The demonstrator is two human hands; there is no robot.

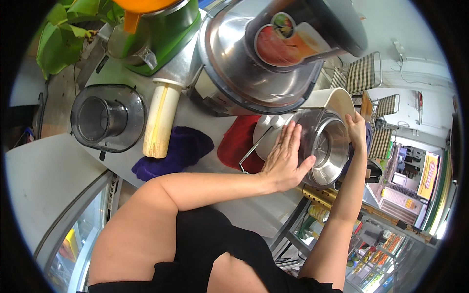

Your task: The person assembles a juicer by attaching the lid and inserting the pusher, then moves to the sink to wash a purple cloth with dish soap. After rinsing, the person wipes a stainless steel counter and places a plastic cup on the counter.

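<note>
Beyond the work table, checked chairs (361, 73) are standing along the upper right, and farther down that side a yellow sign (428, 176) is showing one line of slanted lettering. Pale and smooth, the table (193, 115) is carrying several juicer parts. A large steel-topped machine (264, 53) is filling the upper middle; its dark chute (312, 10) is bearing a glossy picture label (278, 46) of red and orange fruit with a small round green inset, and its base is carrying small lettering too oblique to make out clearly.

At the table's right part, just beside that machine, a clear round housing (307, 128) is sitting with a steel bowl (337, 146) inside it, its open mouth facing the person. The left hand (286, 161) is pressing its palm toward the housing's near left side, fingers straight and close together, thumb spread away, clasping nothing. The right hand (358, 131) is touching the edge of a cream-white curved piece (339, 102) beside the housing; its far fingers are hidden, so I cannot tell whether they are closing around it.

Left of the hands, a red cloth (234, 141) and a purple cloth (178, 149) are lying near a stained white pusher (163, 115), and a smoky clear lid (134, 115) is resting farther left.
</note>
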